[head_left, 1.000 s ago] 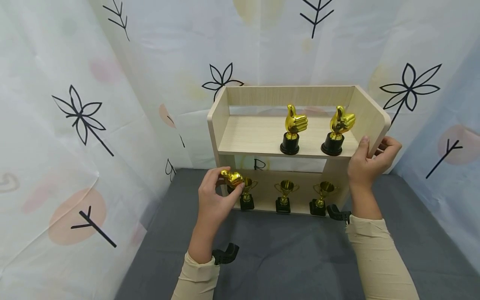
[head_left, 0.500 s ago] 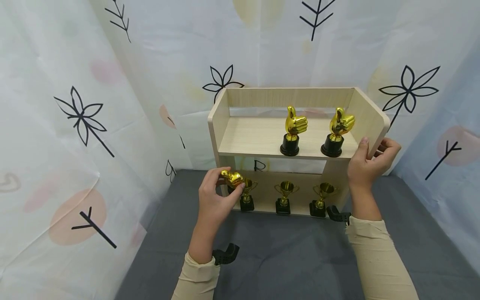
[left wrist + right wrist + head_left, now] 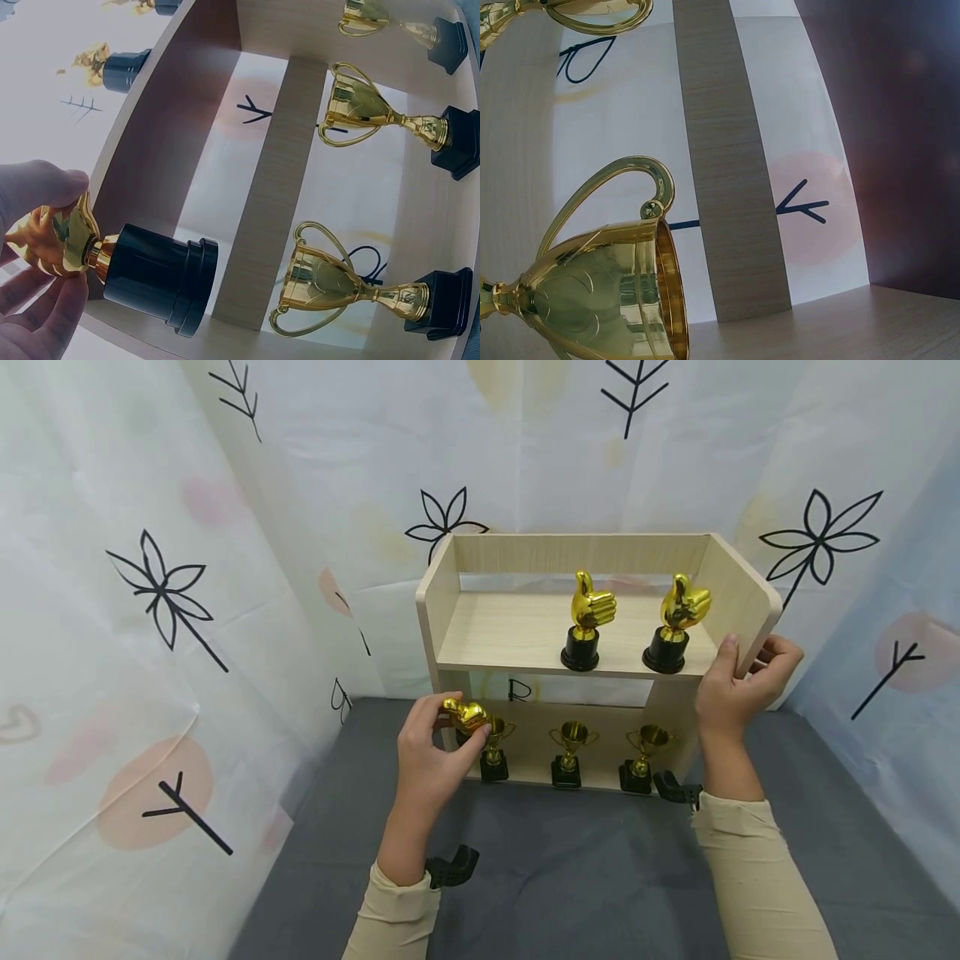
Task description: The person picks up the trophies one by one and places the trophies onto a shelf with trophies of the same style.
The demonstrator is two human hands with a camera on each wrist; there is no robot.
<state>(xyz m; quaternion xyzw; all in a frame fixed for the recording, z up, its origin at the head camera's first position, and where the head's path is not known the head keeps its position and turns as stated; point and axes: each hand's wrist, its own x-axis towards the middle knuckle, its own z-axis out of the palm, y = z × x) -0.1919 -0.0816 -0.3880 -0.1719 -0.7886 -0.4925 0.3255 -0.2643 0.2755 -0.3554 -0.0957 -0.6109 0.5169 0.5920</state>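
Note:
My left hand [image 3: 432, 756] grips a gold thumbs-up trophy [image 3: 468, 717] by its gold top, in front of the shelf's lower left corner. Its black round base [image 3: 161, 277] shows whole in the left wrist view. With thumb and fingers, my right hand [image 3: 738, 689] holds the right side panel of the light wooden shelf [image 3: 517, 628]. Two more thumbs-up trophies, a middle one [image 3: 583, 620] and a right one [image 3: 670, 622], stand upright on the upper board. Below stand three gold cup trophies: left [image 3: 494, 752], middle [image 3: 568, 752] and right [image 3: 641, 756].
Dark grey cloth [image 3: 555, 877] covers the table under the shelf. A pale patterned curtain [image 3: 337, 468] hangs behind and at both sides. Black camera mounts, one on the left wrist [image 3: 452, 867] and one on the right [image 3: 677, 787], stick out near the hands.

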